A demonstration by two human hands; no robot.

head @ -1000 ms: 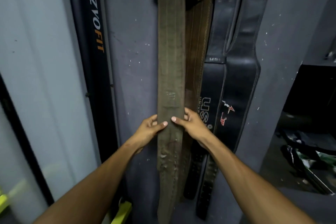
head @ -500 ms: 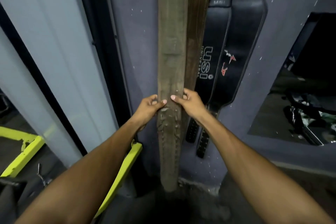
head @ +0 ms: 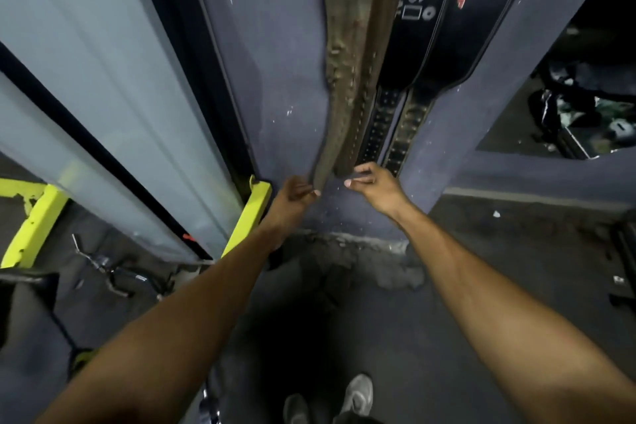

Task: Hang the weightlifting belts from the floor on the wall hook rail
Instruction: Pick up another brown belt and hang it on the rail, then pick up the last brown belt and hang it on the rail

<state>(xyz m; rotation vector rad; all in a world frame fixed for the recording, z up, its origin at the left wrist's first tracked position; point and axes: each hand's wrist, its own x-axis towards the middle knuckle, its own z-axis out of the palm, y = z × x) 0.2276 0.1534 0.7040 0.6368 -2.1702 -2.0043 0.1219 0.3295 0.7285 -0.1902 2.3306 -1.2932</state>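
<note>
My left hand point(head: 292, 194) has its fingers point(head: 307, 190) pinched on the bottom tip of the olive belt point(head: 339, 79). My right hand point(head: 373, 188) sits just beside that tip with fingers point(head: 359, 171) curled loosely, holding nothing that I can make out; they reach toward the lower end of the brown belt point(head: 366, 55) hanging right next to the olive one. Both belts hang flat against the grey wall point(head: 272, 62). To their right hang two black belts point(head: 430, 10), one with white lettering, their perforated ends just above my right hand. Below lies the dark floor point(head: 395, 320), and a yellow frame point(head: 246, 213) stands left of my hands.
</note>
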